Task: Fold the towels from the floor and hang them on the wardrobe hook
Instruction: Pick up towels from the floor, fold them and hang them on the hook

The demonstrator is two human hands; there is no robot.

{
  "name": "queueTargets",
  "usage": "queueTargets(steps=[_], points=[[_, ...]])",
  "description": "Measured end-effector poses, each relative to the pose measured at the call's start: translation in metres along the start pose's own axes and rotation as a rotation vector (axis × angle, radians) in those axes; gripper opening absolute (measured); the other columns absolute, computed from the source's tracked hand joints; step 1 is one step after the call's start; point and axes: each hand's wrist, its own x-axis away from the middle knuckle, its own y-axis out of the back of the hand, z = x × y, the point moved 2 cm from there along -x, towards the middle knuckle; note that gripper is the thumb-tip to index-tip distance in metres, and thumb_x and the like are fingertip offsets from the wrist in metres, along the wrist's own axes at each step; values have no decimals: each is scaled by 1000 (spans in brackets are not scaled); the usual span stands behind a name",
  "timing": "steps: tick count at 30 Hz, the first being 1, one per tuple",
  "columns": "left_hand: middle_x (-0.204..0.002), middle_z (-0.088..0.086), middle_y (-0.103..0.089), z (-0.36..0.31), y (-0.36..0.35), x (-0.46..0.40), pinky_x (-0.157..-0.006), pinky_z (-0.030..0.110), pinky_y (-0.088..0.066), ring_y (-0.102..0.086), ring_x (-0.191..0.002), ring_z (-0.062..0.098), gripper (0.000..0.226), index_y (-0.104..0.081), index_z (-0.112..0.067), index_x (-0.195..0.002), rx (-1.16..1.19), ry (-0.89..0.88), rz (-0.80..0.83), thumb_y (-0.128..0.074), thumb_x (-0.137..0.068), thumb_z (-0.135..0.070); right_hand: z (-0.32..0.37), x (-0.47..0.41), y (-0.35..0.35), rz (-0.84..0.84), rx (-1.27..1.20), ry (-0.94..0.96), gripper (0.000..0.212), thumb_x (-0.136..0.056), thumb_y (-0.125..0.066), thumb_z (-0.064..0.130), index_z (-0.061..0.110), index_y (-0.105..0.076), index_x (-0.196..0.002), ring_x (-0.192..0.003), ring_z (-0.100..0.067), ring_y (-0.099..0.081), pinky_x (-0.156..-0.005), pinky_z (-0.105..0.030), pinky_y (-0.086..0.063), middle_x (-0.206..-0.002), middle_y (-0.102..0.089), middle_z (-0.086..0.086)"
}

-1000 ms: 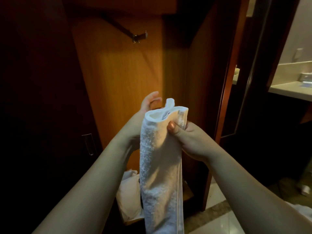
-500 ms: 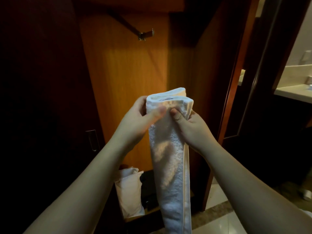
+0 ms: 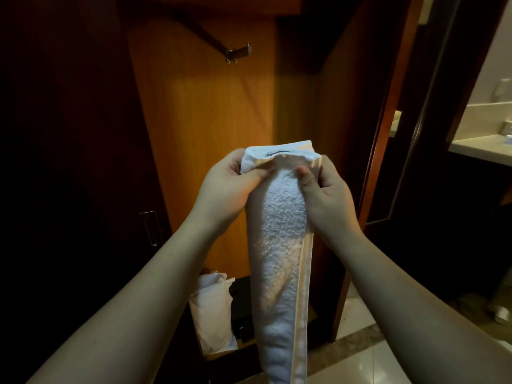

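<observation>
The white terry towel (image 3: 279,239) occupies the centre of the frame, folded lengthwise into a narrow strip that hangs vertically from its upper end to the bottom edge of the frame. A smooth woven border runs down its right edge, and the upper end is doubled over, with the layered fold visible at the top. The left hand (image 3: 224,189) grips the upper left corner of the towel, thumb pressed across the front of the fabric and fingers curled behind it. The right hand (image 3: 324,195) grips the upper right corner in the same manner, thumb on the front face, fingers wrapped round the bordered edge. Both forearms enter from the lower corners of the frame. Behind the towel stands the open wardrobe (image 3: 210,128), its lit wooden back panel filling the centre. The metal wardrobe hook (image 3: 238,53) projects from the panel in the upper left of centre, well above the towel and apart from it. At the lower centre-left, on the wardrobe floor, a white fabric bundle (image 3: 212,314) stands just left of the hanging strip. A dark door with a metal recessed handle (image 3: 151,228) fills the left side. At the right edge, a pale bathroom tabletop (image 3: 482,146) is visible through a doorway, and glossy floor tiles (image 3: 360,356) show at the lower right.
</observation>
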Motion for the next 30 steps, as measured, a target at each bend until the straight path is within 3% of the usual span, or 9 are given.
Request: queueTargets(steps=[5, 8, 10, 13, 16, 18, 21, 25, 30], points=[[-103, 5, -77, 7, 0, -2, -75, 26, -57, -73, -95, 19, 23, -70, -16, -108, 112, 13, -15, -73, -86, -18, 3, -5, -3, -26, -37, -20, 47, -94, -49, 59, 16, -64, -103, -81, -15, -62, -69, -36, -50, -95, -66, -9], [-123, 8, -71, 21, -1, 1, -90, 36, -57, -68, -113, 27, 46, -62, -18, -127, 243, 152, 158, -72, -85, -35, 9, -10, -3, -50, -98, 4, 22, -99, -52, 52, 40, -65, -113, -97, 2, -65, -75, -15, -50, -105, -70, 17], [-129, 9, -68, 33, -2, 6, -95, 37, -55, -65, -118, 29, 51, -67, -20, -126, 246, 281, 267, -75, -80, -41, 13, -14, -3, -35, -136, -18, 25, -100, -53, 48, 48, -57, -124, -107, 6, -64, -81, -10, -50, -114, -66, 29], [-119, 12, -72, 43, -3, 9, -86, 35, -56, -69, -109, 29, 35, -77, -17, -107, 199, 358, 256, -80, -78, -37, 7, -21, 1, -7, -161, -81, 53, -94, -58, 57, 40, -44, -143, -110, 1, -66, -82, -16, -54, -118, -66, 22], [-113, 12, -74, 43, -6, 6, -79, 32, -58, -72, -103, 28, 24, -79, -16, -101, 242, 362, 251, -77, -81, -29, -14, -25, 8, 161, -523, -378, 84, -82, -51, 76, 21, -46, -145, -116, -23, -67, -88, -39, -59, -128, -68, -5], [-112, 13, -74, 41, -10, 3, -75, 32, -59, -73, -100, 29, 23, -78, -12, -101, 280, 399, 245, -76, -82, -26, -36, -16, 10, 250, -748, -656, 89, -82, -39, 84, 20, -53, -142, -118, -33, -66, -90, -48, -58, -129, -68, -15], [-112, 13, -74, 37, -14, -5, -74, 37, -60, -72, -102, 30, 40, -69, -8, -114, 315, 463, 192, -77, -79, -24, -78, 17, 9, 323, -814, -941, 88, -84, -35, 86, 21, -61, -138, -124, -35, -62, -103, -52, -47, -135, -64, -16], [-106, 13, -76, 39, -11, -21, -74, 42, -62, -74, -97, 29, 31, -66, -9, -118, 266, 520, 44, -70, -88, -17, -96, 53, 8, 454, -846, -1019, 93, -76, -41, 86, 15, -69, -129, -131, -35, -55, -104, -51, -48, -141, -59, -18], [-84, 7, -78, 50, 2, -40, -52, 35, -58, -76, -73, 23, 25, -67, -10, -110, 157, 589, -163, -73, -87, -18, -92, 64, 11, 438, -759, -905, 92, -79, -31, 83, 14, -73, -123, -126, -32, -60, -101, -42, -50, -132, -66, -16]])
